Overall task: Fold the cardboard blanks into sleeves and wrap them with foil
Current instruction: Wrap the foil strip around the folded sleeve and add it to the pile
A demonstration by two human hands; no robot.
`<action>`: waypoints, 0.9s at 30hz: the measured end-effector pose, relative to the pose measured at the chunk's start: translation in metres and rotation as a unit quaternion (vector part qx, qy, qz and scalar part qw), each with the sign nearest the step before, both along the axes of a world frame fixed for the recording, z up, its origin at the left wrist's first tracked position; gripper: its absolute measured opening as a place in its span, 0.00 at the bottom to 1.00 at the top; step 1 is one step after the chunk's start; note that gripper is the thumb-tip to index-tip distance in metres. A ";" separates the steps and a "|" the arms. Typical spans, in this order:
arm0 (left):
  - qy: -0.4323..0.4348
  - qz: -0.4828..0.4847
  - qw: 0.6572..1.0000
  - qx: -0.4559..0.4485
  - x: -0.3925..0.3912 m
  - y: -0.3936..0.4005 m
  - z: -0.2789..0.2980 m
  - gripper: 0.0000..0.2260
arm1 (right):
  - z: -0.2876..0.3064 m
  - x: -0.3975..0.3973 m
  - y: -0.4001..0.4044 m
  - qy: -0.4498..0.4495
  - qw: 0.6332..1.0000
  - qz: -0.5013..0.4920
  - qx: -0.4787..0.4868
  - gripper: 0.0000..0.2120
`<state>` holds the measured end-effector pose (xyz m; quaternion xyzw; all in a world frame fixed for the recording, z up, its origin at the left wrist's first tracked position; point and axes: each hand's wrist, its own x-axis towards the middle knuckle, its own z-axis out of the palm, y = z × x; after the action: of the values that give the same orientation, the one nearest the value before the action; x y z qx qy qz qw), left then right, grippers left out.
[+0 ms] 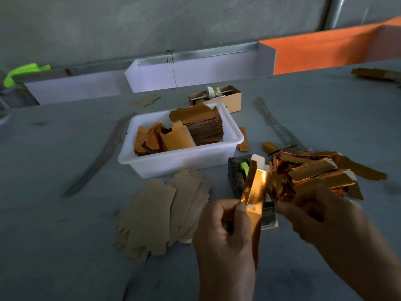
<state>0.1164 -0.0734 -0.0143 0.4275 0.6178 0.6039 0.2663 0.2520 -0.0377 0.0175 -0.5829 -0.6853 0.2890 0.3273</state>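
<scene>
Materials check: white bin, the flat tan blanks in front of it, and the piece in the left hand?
White bin: looks like moulded plastic, smooth, slightly translucent, rounded rim.
Flat tan blanks: matte brown, thin die-cut sheets with notched edges, probably cardboard.
Sleeve held by the left hand: shiny copper-orange surface with bright glare, likely metallic foil over card; the core is not visible.

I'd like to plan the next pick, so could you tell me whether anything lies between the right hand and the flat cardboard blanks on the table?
Yes: the left hand and the foil-covered sleeve it holds sit between the right hand and the cardboard blanks.
</scene>
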 end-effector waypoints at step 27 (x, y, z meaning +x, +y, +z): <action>0.490 0.131 0.764 -0.399 -0.108 0.010 -0.046 0.24 | -0.021 0.044 0.076 0.140 0.943 -0.294 -0.068 0.21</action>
<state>0.0079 -0.0632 -0.0602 0.4352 0.8994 0.0406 -0.0082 0.2959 0.0382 -0.0034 -0.7329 -0.4098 0.3046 0.4497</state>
